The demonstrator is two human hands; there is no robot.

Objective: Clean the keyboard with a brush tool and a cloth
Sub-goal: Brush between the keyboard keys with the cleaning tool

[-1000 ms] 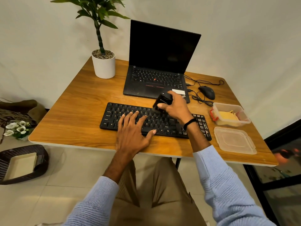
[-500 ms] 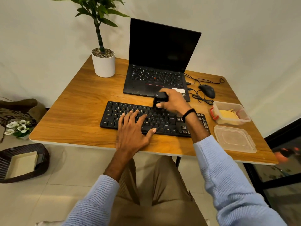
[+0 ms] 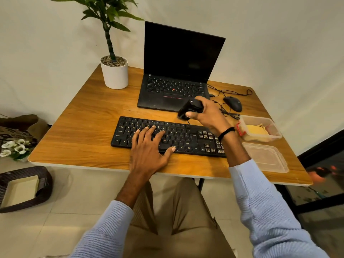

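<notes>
The right grip (image 3: 210, 117), clutching the brush tool (image 3: 190, 108), lifted off the keyboard (image 3: 188, 144) toward 1 o'clock. The left grip (image 3: 149, 151) stayed flat on it.

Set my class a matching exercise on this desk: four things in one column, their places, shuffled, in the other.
1 brush tool
2 keyboard
3 mouse
4 yellow cloth

A under the left hand
B in the clear container
C in the right hand's grip
D right of the laptop

Pairs: 1-C, 2-A, 3-D, 4-B
</notes>
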